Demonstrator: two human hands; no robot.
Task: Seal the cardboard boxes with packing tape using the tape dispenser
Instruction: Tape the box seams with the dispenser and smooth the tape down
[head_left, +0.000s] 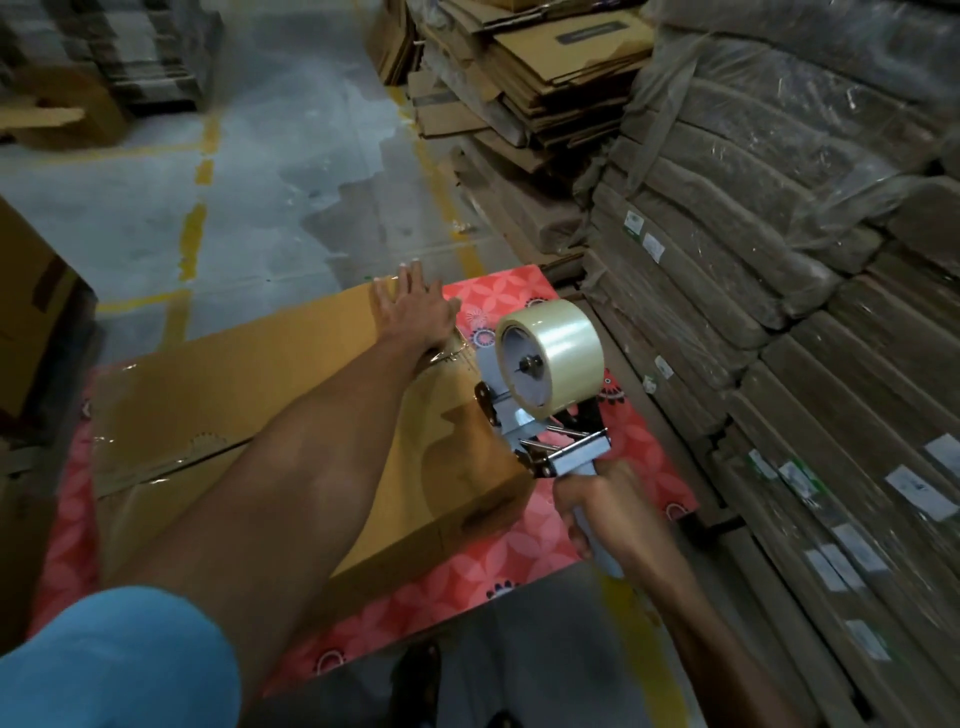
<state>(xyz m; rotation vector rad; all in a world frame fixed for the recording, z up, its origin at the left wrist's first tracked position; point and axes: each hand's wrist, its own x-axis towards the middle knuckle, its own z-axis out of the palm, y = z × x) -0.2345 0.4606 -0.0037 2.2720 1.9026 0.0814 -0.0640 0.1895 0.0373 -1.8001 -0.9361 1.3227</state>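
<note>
A large brown cardboard box (249, 395) lies on a red patterned mat (519, 561) on the floor, its top flaps closed with clear tape along the seam. My left hand (415, 306) reaches across the box and rests flat, fingers spread, on its far right corner. My right hand (597, 504) grips the handle of a tape dispenser (540, 415) carrying a roll of clear tape (550, 353). The dispenser is held just off the box's right edge, roll uppermost.
Wrapped bundles of flat cardboard (779, 312) are stacked high along the right. More flattened cartons (519, 88) pile up behind them. Another box (31, 312) stands at the left edge. Grey concrete floor (291, 171) with yellow lines lies beyond the mat.
</note>
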